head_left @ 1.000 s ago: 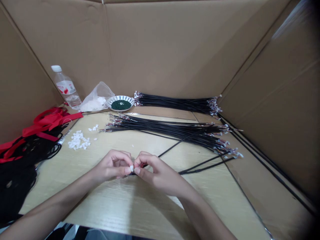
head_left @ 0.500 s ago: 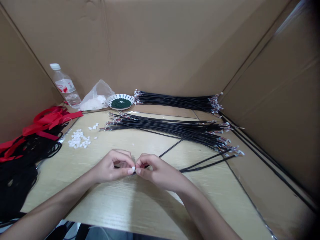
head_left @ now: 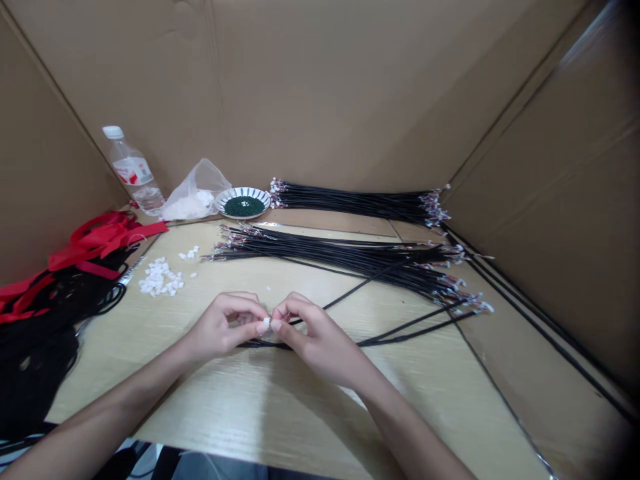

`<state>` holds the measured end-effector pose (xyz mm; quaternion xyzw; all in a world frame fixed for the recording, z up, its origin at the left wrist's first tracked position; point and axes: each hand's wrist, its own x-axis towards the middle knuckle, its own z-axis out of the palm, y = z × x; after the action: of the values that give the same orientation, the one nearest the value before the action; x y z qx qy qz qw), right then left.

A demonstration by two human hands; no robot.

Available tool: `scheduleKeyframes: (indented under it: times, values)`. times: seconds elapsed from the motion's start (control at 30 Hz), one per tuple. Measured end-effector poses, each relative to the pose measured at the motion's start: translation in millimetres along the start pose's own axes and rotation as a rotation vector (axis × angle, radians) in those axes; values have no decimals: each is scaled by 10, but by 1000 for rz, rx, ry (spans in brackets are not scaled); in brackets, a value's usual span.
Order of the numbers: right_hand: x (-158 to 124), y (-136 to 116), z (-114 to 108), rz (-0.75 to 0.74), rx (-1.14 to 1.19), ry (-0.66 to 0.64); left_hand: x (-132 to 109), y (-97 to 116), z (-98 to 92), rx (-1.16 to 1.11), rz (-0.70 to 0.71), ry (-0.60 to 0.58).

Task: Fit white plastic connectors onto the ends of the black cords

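Between thumb and fingers, my left hand (head_left: 223,327) pinches a small white plastic connector (head_left: 267,322). My right hand (head_left: 315,333) is closed on the end of a black cable (head_left: 350,292), its fingertips meeting the connector. That cable runs from behind my right hand up to the right. The thin wires at its end are mostly hidden by the fingers. Other black cables (head_left: 410,331) pass on the table just below both hands.
A loose pile of white connectors (head_left: 161,277) lies left. Two bundles of black cables, a nearer one (head_left: 325,250) and a farther one (head_left: 350,199), lie behind. A plate of green bits (head_left: 221,201), plastic bag (head_left: 193,197), bottle (head_left: 133,170) and red strips (head_left: 103,237) line the back left.
Both hands have risen slightly from the table with the connector and cable end, uncovering the cables beneath. The view has shifted a little.
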<state>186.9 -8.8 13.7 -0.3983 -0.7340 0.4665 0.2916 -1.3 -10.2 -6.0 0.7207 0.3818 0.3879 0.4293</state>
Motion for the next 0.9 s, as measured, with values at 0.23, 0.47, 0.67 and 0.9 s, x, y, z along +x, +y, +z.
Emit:
scheduleKeyframes:
  times: [0.23, 0.47, 0.67, 0.9]
  values:
    - [18, -7, 14, -167, 23, 99, 2, 4, -6, -379, -201, 16]
    - [31, -8, 17, -201, 106, 93, -10, -3, -2, -398, -177, 4]
    - [19, 29, 30, -270, -33, 113, -9, -20, 0, -213, -70, 29]
    - [25, 43, 30, -229, -33, 104, -10, -33, -13, -104, -35, -3]
